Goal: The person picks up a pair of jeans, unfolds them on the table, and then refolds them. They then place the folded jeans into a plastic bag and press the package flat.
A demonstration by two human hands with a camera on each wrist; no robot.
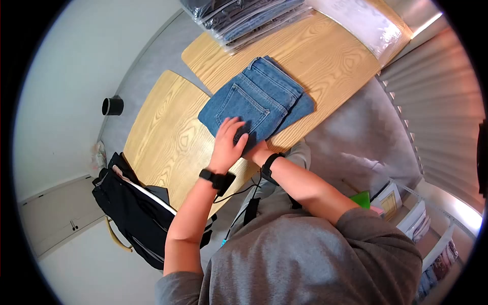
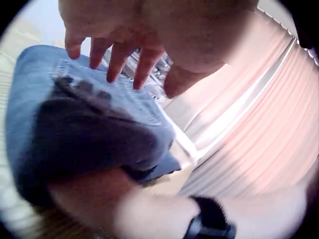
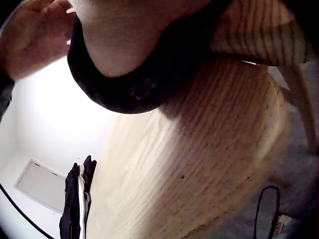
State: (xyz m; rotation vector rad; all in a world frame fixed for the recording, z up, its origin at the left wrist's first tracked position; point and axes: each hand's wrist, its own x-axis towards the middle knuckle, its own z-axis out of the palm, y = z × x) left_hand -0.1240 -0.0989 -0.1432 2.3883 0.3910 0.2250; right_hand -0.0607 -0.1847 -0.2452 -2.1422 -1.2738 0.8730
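Note:
Folded blue jeans (image 1: 254, 101) lie on the wooden table with a back pocket facing up. Over their near edge my left hand (image 1: 227, 145) is spread, fingers straight and apart; in the left wrist view the fingertips (image 2: 113, 74) hover above the denim and cast a shadow on it. My right hand (image 1: 257, 151) is at the near end of the jeans, crossing beneath the left hand. Its fingers are hidden under the folded denim (image 2: 79, 134), so I cannot tell how they are curled.
Plastic-wrapped folded jeans (image 1: 244, 25) are stacked at the table's far side, near a clear plastic sheet (image 1: 363, 23). Dark clothing (image 1: 132, 213) hangs at the left by the table edge (image 1: 152, 117). A black bin (image 1: 113, 106) stands on the floor. Cables run beside my lap.

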